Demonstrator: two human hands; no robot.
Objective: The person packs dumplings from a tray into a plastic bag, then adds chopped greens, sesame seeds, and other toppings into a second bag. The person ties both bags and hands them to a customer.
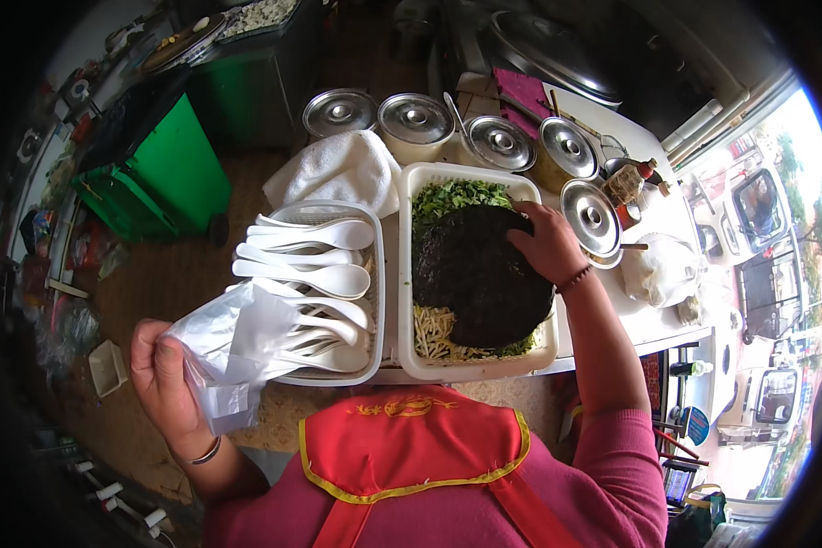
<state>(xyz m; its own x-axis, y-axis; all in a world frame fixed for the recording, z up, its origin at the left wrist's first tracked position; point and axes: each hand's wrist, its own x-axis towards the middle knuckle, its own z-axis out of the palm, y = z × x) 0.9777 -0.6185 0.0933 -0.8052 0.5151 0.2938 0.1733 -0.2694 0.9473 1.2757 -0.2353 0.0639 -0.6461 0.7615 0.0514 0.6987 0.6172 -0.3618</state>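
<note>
My left hand (169, 388) is closed on a thin clear plastic bag (237, 342), which hangs over the edge of a white plastic basket (379, 352) of white soup spoons (324, 277). My right hand (548, 239) rests at the upper right edge of a round, dark sheet of dried seaweed (479, 274), thumb and fingers bent on it. The seaweed lies in a second white basket (405, 301), over chopped green leaves (461, 194) and pale bean sprouts (436, 336). The fingertips of my right hand are partly hidden against the seaweed.
Behind the baskets stand several lidded metal pots (416, 119) and a white towel (342, 169). To the right are sauce bottles (628, 183) and a knotted white bag (659, 271). A green bin (169, 173) stands on the floor at left. Parked vehicles (758, 210) show outside.
</note>
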